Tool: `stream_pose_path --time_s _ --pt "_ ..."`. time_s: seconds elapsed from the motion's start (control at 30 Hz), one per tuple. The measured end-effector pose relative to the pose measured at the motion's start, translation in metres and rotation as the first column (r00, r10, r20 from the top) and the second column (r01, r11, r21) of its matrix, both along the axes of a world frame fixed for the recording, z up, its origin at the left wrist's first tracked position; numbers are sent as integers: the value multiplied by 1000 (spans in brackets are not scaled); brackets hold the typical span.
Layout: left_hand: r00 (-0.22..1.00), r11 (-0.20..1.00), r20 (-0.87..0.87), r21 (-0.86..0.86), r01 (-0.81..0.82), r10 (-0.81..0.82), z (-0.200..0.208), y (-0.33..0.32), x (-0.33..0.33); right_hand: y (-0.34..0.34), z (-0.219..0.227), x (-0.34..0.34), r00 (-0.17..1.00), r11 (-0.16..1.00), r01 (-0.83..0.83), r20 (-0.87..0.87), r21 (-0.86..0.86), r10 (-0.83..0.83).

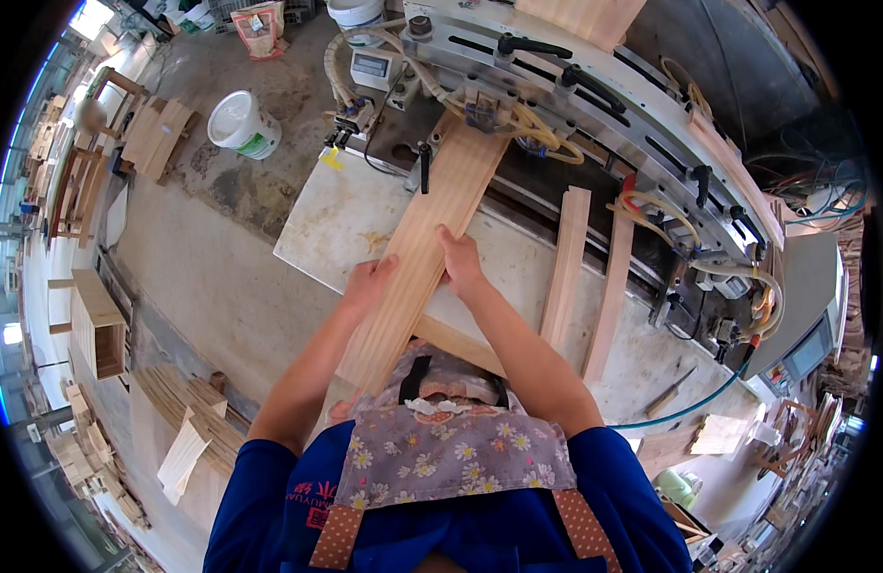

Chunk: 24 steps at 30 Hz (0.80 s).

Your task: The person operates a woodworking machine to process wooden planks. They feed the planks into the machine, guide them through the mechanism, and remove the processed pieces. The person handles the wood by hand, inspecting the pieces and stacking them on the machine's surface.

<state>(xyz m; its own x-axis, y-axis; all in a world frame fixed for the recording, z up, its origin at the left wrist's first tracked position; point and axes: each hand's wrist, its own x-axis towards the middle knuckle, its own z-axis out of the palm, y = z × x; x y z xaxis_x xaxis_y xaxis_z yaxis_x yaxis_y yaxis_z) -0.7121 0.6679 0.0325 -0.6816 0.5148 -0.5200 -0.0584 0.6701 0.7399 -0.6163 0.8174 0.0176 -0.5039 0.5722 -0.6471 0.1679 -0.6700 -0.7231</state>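
Observation:
A long, wide pale wooden board (424,229) lies aslant over the white worktable (322,215), its far end under the clamps and hoses of a metal machine (594,81). My left hand (370,282) is closed on the board's left edge. On the right edge my right hand (460,260) grips it, thumb on top; its other fingers are partly hidden. The near end of the board reaches my flowered apron (460,454). Right of my right hand lie two narrow wooden strips, one nearer (565,263) and one farther (613,296). Another piece of wood (460,344) sits under my right forearm.
A black-handled clamp lever (424,167) stands beside the board. Pale hoses (546,134) loop along the machine, and a blue-green hose (670,415) crosses the table's right end near a knife-like tool (672,390). On the floor at left are a white bucket (241,124) and stacked boards (188,411).

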Motion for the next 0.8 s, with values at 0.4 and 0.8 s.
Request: stream_pose_path --time_s 0.4,0.8 --pt "390 796 -767 -246 554 -509 36 147 22 2 -12 0 996 985 -8 -85 173 23" --pt "328 776 -751 -370 511 -573 20 167 16 22 52 198 646 265 -632 684 728 -340"
